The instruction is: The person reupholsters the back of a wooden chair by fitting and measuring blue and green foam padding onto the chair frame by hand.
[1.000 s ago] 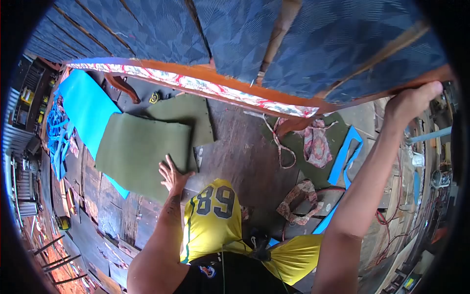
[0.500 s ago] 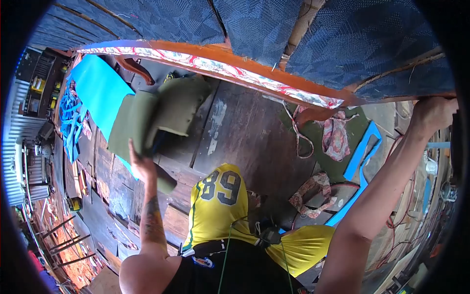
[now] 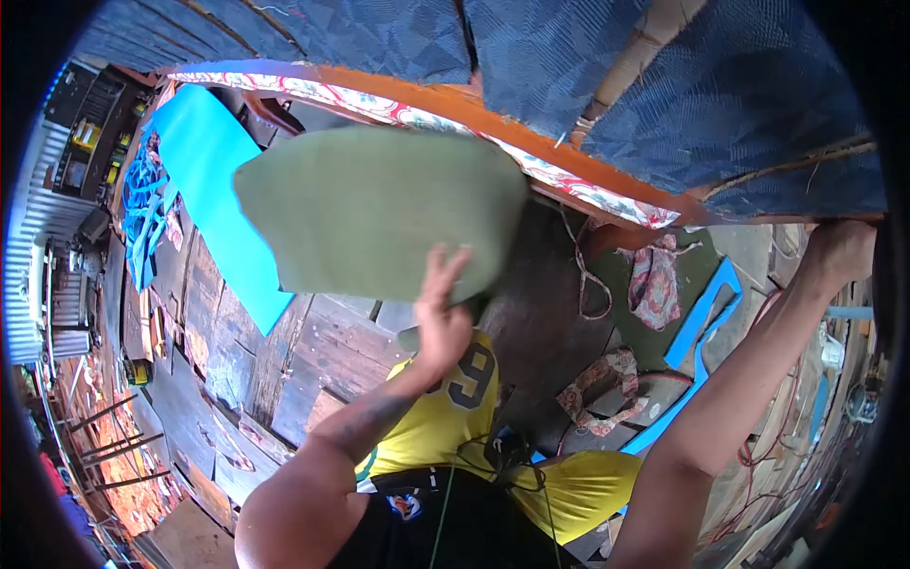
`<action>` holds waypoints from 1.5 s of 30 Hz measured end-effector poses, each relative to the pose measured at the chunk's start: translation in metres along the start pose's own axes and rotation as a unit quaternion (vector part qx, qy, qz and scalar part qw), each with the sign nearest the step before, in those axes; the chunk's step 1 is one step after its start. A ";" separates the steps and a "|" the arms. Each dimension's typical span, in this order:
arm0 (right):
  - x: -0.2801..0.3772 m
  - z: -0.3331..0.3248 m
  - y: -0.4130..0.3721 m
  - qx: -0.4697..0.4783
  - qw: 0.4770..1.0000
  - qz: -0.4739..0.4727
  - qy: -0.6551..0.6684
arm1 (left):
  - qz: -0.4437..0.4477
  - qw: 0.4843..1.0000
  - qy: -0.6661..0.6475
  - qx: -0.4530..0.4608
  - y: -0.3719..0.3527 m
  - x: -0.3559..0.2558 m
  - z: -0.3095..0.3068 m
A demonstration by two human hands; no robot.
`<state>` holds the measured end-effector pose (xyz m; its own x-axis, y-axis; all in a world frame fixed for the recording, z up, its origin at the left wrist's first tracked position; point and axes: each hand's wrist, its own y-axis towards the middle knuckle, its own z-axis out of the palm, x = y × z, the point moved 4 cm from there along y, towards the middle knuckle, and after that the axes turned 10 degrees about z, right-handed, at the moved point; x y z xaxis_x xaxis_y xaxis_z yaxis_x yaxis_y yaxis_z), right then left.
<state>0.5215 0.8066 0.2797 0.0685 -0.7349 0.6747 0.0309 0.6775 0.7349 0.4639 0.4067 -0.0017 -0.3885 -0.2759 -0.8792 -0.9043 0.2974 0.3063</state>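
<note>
Top: black sleeveless top (image 3: 464,536) with a small badge (image 3: 406,504)
Shorts: yellow shorts (image 3: 569,484), dark number 89 (image 3: 471,365), green side stripe (image 3: 365,466)
Forearm: dark tattoo (image 3: 370,424)
Hands: left hand (image 3: 441,318), right hand (image 3: 839,251), both bare
Cord: thin green cord (image 3: 442,512)

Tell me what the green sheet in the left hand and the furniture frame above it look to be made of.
The green sheet is probably foam or felt padding: matte, slightly fuzzy, and curving limply where the left hand holds it up. The furniture frame looks like wood, reddish-brown with a smooth varnished rail. Patterned blue fabric is stretched across it.
</note>
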 end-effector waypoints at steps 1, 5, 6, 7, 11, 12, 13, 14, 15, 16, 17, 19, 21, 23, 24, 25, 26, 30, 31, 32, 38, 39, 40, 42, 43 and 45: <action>0.000 -0.001 0.000 -0.001 1.000 -0.003 0.000 | -0.038 0.996 -0.041 0.063 0.002 0.025 0.027; -0.005 -0.008 0.007 -0.020 0.999 -0.027 -0.033 | 0.092 0.972 -0.018 0.215 0.006 0.055 0.091; -0.007 -0.010 0.012 -0.025 0.997 -0.043 -0.053 | 0.175 0.956 0.022 0.236 0.007 0.048 0.101; -0.012 -0.010 0.015 -0.032 0.993 -0.075 -0.086 | 0.242 0.922 0.070 0.294 0.007 0.045 0.109; -0.012 -0.005 0.001 -0.070 0.949 -0.231 -0.201 | 0.575 0.672 0.138 0.446 -0.004 0.106 0.167; -0.010 -0.003 0.003 -0.057 0.961 -0.236 -0.135 | 0.585 0.649 0.130 0.469 0.005 0.117 0.182; -0.006 -0.002 0.006 -0.043 0.967 -0.242 -0.069 | 0.585 0.643 0.130 0.477 0.022 0.131 0.195; 0.011 0.002 0.001 -0.030 0.974 -0.226 -0.007 | 0.579 0.648 0.137 0.475 0.045 0.140 0.206; 0.029 0.006 -0.004 -0.020 0.976 -0.211 0.056 | 0.570 0.660 0.147 0.467 0.068 0.147 0.214; 0.029 0.003 -0.003 0.002 0.979 -0.193 0.069 | 0.562 0.674 0.157 0.454 0.090 0.155 0.217; 0.033 0.005 -0.005 -0.011 0.982 -0.176 0.072 | 0.549 0.692 0.169 0.438 0.111 0.164 0.216; 0.034 0.004 -0.005 -0.017 0.982 -0.170 0.076 | 0.520 0.727 0.196 0.404 0.145 0.181 0.210; 0.030 0.006 -0.004 0.000 0.984 -0.160 0.072 | 0.486 0.761 0.224 0.368 0.171 0.198 0.196; 0.030 0.006 -0.005 0.005 0.987 -0.150 0.055 | 0.451 0.788 0.250 0.336 0.192 0.212 0.180; 0.030 0.006 -0.005 0.004 0.987 -0.150 0.062 | 0.434 0.800 0.264 0.320 0.202 0.218 0.174; 0.031 0.006 -0.004 0.004 0.986 -0.152 0.069 | 0.418 0.810 0.275 0.307 0.212 0.225 0.167; 0.031 0.006 -0.005 0.009 0.986 -0.151 0.072 | 0.404 0.818 0.284 0.295 0.221 0.229 0.162; 0.033 0.004 -0.006 0.016 0.989 -0.130 0.067 | 0.367 0.840 0.305 0.260 0.233 0.234 0.164; 0.034 0.003 -0.007 0.012 0.989 -0.135 0.062 | 0.360 0.843 0.310 0.253 0.232 0.235 0.163; 0.035 0.003 -0.007 0.008 0.989 -0.130 0.070 | 0.352 0.845 0.315 0.252 0.228 0.237 0.167; 0.035 0.005 -0.007 0.013 0.990 -0.123 0.065 | 0.325 0.860 0.317 0.233 0.222 0.240 0.182; 0.035 0.005 -0.007 0.006 0.990 -0.125 0.071 | 0.323 0.863 0.318 0.223 0.222 0.241 0.182; 0.035 0.005 -0.007 0.000 0.989 -0.127 0.075 | 0.321 0.867 0.314 0.217 0.222 0.240 0.184; 0.035 0.004 -0.007 -0.011 0.988 -0.137 0.076 | 0.326 0.876 0.312 0.171 0.214 0.242 0.173; 0.036 0.004 -0.007 -0.018 0.986 -0.147 0.077 | 0.325 0.884 0.311 0.130 0.202 0.251 0.157; 0.035 0.005 -0.006 -0.014 0.987 -0.141 0.076 | 0.241 0.901 0.357 0.042 0.172 0.275 0.119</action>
<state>0.5192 0.7768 0.2986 0.2018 -0.8831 0.4236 0.0971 0.4484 0.8885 0.2228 0.4910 -0.2348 -0.7750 -0.6049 -0.1830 -0.5948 0.6003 0.5347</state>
